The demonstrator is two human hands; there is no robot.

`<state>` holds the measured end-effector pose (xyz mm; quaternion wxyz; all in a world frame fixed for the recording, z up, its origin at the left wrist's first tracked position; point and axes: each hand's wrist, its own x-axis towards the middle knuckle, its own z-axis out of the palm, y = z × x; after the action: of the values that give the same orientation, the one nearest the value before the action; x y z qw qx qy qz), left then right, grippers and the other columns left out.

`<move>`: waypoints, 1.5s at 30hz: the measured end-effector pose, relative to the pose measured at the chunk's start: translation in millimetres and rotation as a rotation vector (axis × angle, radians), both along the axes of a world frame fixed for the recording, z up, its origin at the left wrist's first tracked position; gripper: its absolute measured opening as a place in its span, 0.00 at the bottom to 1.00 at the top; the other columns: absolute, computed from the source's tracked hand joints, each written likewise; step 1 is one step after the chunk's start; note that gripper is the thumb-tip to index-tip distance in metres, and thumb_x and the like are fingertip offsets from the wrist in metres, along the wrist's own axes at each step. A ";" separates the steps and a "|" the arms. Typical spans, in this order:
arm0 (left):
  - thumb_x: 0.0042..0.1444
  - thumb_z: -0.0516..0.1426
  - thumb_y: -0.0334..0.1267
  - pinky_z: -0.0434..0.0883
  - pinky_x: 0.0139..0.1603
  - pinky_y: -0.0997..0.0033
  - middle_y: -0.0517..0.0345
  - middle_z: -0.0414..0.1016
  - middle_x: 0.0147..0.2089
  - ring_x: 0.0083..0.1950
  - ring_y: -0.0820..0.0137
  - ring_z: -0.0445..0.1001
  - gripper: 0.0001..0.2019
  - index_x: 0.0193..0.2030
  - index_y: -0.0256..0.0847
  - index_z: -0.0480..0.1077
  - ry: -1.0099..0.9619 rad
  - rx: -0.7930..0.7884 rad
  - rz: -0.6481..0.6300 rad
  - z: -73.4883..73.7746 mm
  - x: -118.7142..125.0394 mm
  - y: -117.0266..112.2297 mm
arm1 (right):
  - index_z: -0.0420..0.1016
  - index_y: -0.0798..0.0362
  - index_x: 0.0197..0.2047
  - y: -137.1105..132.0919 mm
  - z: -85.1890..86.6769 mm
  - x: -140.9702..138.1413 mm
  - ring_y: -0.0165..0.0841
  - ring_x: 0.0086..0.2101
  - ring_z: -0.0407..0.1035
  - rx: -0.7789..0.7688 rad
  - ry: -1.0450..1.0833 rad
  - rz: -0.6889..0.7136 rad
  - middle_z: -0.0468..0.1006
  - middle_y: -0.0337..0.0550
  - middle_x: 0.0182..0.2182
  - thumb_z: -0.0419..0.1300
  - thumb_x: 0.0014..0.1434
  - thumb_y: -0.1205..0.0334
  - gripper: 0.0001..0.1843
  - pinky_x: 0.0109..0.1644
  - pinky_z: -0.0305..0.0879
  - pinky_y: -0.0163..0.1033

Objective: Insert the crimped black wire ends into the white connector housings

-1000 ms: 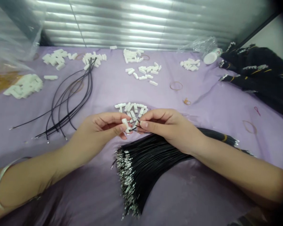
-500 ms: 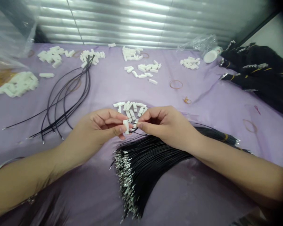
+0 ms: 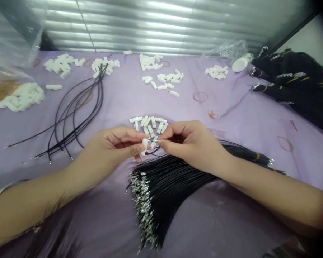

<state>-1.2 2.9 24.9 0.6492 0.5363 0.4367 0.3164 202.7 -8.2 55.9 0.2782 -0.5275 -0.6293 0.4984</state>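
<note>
Between the thumb and fingers of my left hand is a small white plastic connector housing, held roughly upright. My right hand pinches a thin black wire whose end meets the housing's right side; how deep it sits cannot be made out. Another black wire curves from the lower part of the housing toward the right hand. Just beyond the fingers lies a small group of white housings. Below the hands spreads a thick bundle of black wires with silver metal terminals at its left end.
On the purple cloth, several black wires with a housing cluster lie at left. More white housings are scattered at the back. Dark wire bundles sit at right by a white round container. Rubber bands lie about.
My right hand has shifted slightly right, and a straight stretch of wire now shows between it and the housing. The left hand has moved slightly down, still holding the housing.
</note>
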 end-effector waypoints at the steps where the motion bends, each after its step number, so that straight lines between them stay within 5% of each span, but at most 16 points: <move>1: 0.49 0.65 0.36 0.73 0.34 0.80 0.62 0.77 0.31 0.29 0.77 0.74 0.08 0.38 0.44 0.77 0.000 -0.003 -0.003 0.3 0.3 0.0 | 0.72 0.58 0.26 0.0 0.3 0.0 0.22 0.21 0.55 -0.006 -0.003 0.002 0.65 0.33 0.19 0.59 0.50 0.67 0.04 0.23 0.51 0.29; 45: 0.49 0.64 0.30 0.76 0.27 0.83 0.63 0.78 0.30 0.25 0.79 0.75 0.06 0.33 0.38 0.71 -0.129 -0.044 -0.012 0.4 5.4 1.3 | 0.72 0.57 0.29 -1.7 -11.1 -5.8 0.21 0.24 0.60 0.185 -0.055 0.007 0.70 0.33 0.22 0.56 0.60 0.63 0.09 0.28 0.56 0.28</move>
<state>4.2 4.3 25.3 0.6894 0.5030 0.3978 0.3369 197.0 -9.9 44.8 0.3065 -0.5106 -0.6819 0.4246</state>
